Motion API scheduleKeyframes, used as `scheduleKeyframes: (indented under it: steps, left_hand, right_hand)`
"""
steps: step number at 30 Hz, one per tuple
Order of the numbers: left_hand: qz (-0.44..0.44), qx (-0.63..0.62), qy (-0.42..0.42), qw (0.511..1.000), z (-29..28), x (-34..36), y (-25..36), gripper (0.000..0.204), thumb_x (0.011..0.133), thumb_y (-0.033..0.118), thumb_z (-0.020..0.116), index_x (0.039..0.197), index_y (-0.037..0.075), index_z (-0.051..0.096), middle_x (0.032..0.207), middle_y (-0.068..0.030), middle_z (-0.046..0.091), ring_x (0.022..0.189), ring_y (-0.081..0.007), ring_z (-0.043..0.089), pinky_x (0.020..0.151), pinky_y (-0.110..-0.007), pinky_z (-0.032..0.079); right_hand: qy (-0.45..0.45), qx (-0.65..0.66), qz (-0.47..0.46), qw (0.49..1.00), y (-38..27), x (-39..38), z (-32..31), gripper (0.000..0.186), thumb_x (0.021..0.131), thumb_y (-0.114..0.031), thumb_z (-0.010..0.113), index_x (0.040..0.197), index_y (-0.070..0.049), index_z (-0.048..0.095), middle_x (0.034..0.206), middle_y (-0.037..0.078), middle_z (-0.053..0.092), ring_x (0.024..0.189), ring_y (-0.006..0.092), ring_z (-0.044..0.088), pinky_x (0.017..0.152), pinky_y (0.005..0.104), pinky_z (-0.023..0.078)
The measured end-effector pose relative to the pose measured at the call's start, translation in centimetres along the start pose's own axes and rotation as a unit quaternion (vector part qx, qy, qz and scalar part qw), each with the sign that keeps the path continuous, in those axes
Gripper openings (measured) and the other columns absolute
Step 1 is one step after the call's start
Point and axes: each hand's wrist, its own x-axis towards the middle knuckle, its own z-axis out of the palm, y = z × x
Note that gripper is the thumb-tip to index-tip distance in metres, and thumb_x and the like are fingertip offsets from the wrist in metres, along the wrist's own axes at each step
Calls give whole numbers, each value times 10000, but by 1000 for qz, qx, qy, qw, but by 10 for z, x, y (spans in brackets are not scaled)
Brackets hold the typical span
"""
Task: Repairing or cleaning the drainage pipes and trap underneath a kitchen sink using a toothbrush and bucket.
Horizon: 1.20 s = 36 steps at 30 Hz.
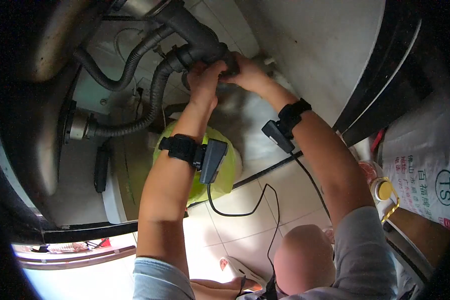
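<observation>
Under a sink, a black plastic drain pipe (197, 37) slants down from the upper middle. My left hand (204, 80) is closed at its lower end, with the fingertips partly hidden behind the fitting. From the right side, my right hand (249, 74) curls round the same lower end, and its far fingers are out of sight. Two black corrugated hoses branch off to the left: an upper hose (119, 82) and a lower hose (157, 95), which runs to a metal fitting (80, 125). Each wrist wears a black strap with a small device and cable.
Below my left forearm sits a yellow-green bag (226, 172). A white and brown box-like object (116, 187) stands left of it. The cabinet's side wall (325, 45) rises at right. A yellow-capped container (383, 190) and a printed white sack (420, 160) lie outside at right.
</observation>
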Motion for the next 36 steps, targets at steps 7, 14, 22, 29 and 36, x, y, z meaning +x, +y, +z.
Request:
scheduleKeyframes:
  steps: [7,14,22,29,36]
  left_hand:
    - [104,31,6,994,9,-21,10,316,650,118,693,908,14,543,872,-43,560,794,-140,525,674,-269,420]
    - [92,57,42,993,9,-14,9,350,629,145,711,909,11,549,842,-46,574,752,-140,539,650,-259,427]
    - [7,104,44,994,2,-10,14,287,610,86,670,868,27,559,802,-28,561,705,-136,526,619,-269,421]
    - [29,113,20,993,-8,-9,5,217,635,81,651,828,18,575,794,-59,580,720,-144,537,622,-273,426]
    - [84,99,-31,991,-9,-6,0,257,644,153,648,837,1,574,767,-62,587,689,-155,548,610,-269,434]
  right_hand:
    - [73,-97,102,987,-35,-15,20,527,627,-217,665,1059,-23,432,905,204,563,837,359,541,690,387,444]
    - [77,-163,83,980,-21,-3,19,557,600,-191,664,1078,-23,431,881,189,575,805,334,562,677,379,456]
    - [-86,-12,64,994,-2,13,-1,597,523,-242,730,1029,-29,495,894,119,589,831,202,550,705,310,433]
    - [-119,17,88,989,-5,10,4,611,543,-256,763,1037,-10,500,962,90,572,884,173,517,777,286,403]
    - [-77,41,-94,992,10,17,9,499,582,-209,738,988,-14,523,921,79,576,841,163,527,736,279,423]
